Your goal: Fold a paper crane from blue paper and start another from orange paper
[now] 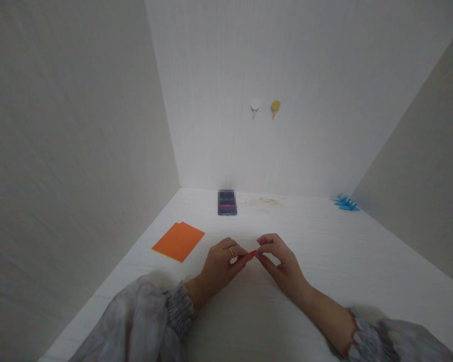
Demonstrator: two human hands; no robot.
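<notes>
Between both hands, above the white table, is a small folded piece of orange-red paper [251, 255]. My left hand [223, 261], with a ring on one finger, pinches its left part between thumb and fingers. At the paper's right tip, the thumb and index finger of my right hand [281, 261] close on it, while its other fingers curl above. Much of the paper is covered by the left fingers, so its full shape is hidden. Off to the left of my left hand lies a stack of square orange paper sheets [178, 242], with a yellow edge showing underneath.
A dark, pixelated rectangular object [227, 202] stands near the back wall. Several blue folded paper pieces [346, 202] sit in the far right corner. A white hook [255, 105] and a yellow hook [275, 106] are on the back wall. Walls enclose the white table [317, 236] on three sides.
</notes>
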